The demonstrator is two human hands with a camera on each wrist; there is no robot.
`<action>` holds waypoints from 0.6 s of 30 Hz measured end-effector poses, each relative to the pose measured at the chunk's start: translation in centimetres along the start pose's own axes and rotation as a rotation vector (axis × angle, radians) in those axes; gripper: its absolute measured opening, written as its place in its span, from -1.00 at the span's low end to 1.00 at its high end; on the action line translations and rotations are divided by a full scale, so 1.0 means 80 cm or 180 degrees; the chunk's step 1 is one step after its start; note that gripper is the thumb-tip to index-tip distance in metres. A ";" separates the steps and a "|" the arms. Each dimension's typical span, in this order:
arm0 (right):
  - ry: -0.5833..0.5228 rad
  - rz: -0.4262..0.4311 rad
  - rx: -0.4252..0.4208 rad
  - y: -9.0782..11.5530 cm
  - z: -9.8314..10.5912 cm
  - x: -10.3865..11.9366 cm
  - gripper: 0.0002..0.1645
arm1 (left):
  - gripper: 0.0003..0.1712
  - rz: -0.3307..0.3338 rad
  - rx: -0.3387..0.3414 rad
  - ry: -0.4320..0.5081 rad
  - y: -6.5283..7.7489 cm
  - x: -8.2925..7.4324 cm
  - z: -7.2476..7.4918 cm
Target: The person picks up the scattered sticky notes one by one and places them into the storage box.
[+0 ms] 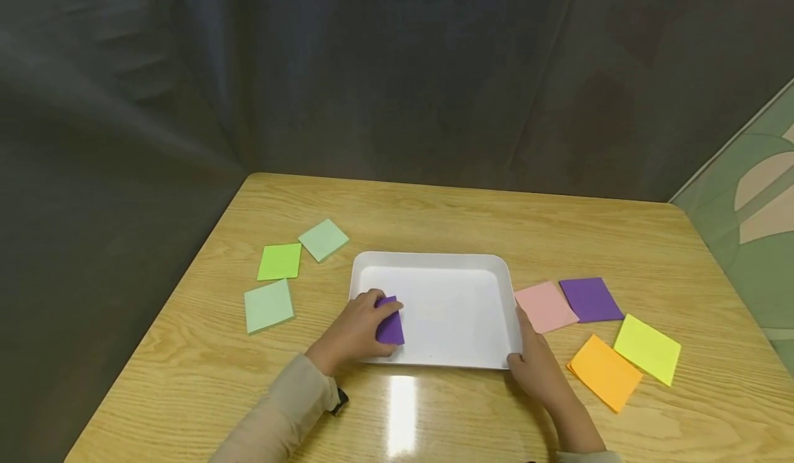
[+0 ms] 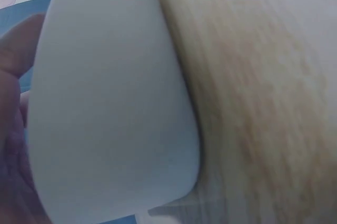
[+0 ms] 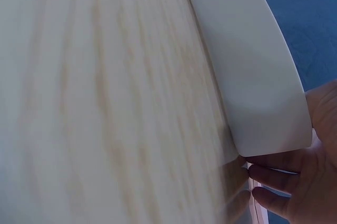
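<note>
I count 2 hands and 1 white tray [image 1: 442, 311] on 1 wooden table [image 1: 434, 204], with 8 paper pads in all. The left hand [image 1: 356, 328] has 1 purple pad [image 1: 389, 326] pinched between thumb and fingers, so the grip is only as wide as that pad. I have it within the left end of the tray, slightly tilted; I cannot tell whether its lower edge touches the tray floor. The right hand [image 1: 536, 363] grips the tray's near right corner, thumb on the near side and fingers along the right wall; the right wrist view shows 3 fingertips slightly spread beyond that corner.

On my left lie 3 pads: 2 pale green, the farther pale green pad [image 1: 324, 240] and the nearer pale green pad [image 1: 269, 306], with 1 lime green pad [image 1: 280, 262] between them. On my right lie 4: 1 pink pad [image 1: 546, 306] just beside the tray's right wall, 1 second purple pad [image 1: 591, 300] against the pink, 1 yellow pad [image 1: 647, 349] and, just beside it on the near side, 1 orange pad [image 1: 604, 373].

I see 2 light sleeves, the left sleeve [image 1: 288, 408] with 1 black strap [image 1: 340, 402] at its cuff. Behind the table hangs a dark curtain [image 1: 403, 70].
</note>
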State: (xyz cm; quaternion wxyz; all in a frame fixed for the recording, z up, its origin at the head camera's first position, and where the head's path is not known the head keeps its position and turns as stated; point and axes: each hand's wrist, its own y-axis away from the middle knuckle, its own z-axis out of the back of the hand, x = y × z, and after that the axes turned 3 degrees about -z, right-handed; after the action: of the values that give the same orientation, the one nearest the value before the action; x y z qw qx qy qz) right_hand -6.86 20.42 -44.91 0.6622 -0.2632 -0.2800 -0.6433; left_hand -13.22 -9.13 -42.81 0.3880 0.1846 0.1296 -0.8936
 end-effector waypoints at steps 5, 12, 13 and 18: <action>0.0004 -0.0011 0.0011 0.000 0.000 0.000 -0.06 | -0.30 0.0013 0.0105 -0.0017 0.000 0.002 -0.004; -0.0041 -0.0014 0.0002 0.000 0.000 0.001 -0.05 | -0.30 0.0022 0.0251 -0.0058 0.000 0.004 -0.009; -0.0046 -0.0016 0.0002 0.000 0.000 0.001 -0.05 | -0.30 0.0018 0.0267 -0.0065 -0.001 0.004 -0.009; -0.0034 -0.0033 0.0018 0.001 0.001 0.001 -0.04 | -0.31 0.0022 0.0340 -0.0100 -0.001 0.003 -0.010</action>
State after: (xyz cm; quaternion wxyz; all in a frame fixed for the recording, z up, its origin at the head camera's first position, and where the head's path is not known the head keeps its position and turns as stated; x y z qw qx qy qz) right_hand -6.77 20.41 -44.83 0.6581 -0.2632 -0.2866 -0.6446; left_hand -13.24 -8.93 -43.64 0.3827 0.1914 0.0749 -0.9007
